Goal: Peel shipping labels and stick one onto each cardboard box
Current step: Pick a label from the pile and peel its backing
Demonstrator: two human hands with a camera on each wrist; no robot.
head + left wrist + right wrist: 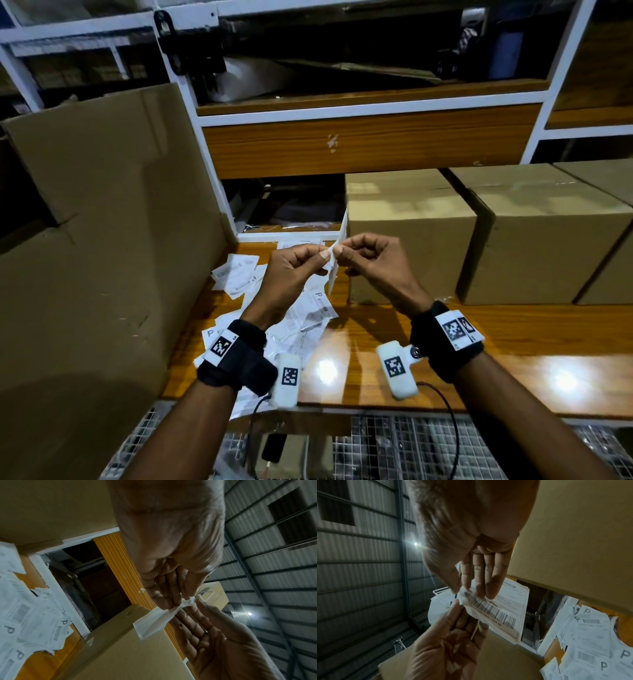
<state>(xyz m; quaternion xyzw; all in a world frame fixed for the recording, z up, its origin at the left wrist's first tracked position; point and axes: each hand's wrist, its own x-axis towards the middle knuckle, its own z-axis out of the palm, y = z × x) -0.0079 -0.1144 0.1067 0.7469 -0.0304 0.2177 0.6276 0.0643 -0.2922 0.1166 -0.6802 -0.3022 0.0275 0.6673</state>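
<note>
Head downward; wrists close, facing inward

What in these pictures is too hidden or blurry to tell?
- Printed text on the held label: right wrist view, blurred; only the barcode shows.
- Whether the label has separated from its backing: the left hand and right hand cover the pinched corner.
- Any label on the nearest cardboard box: only two faces show.
- Loose labels: partly under the left wrist.

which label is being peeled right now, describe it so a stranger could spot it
Start at the wooden table, then look above the pile of loose labels on its left part. The label sits off the table, pinched at one corner between the left hand and right hand, unlike the rest, which lie flat.
</note>
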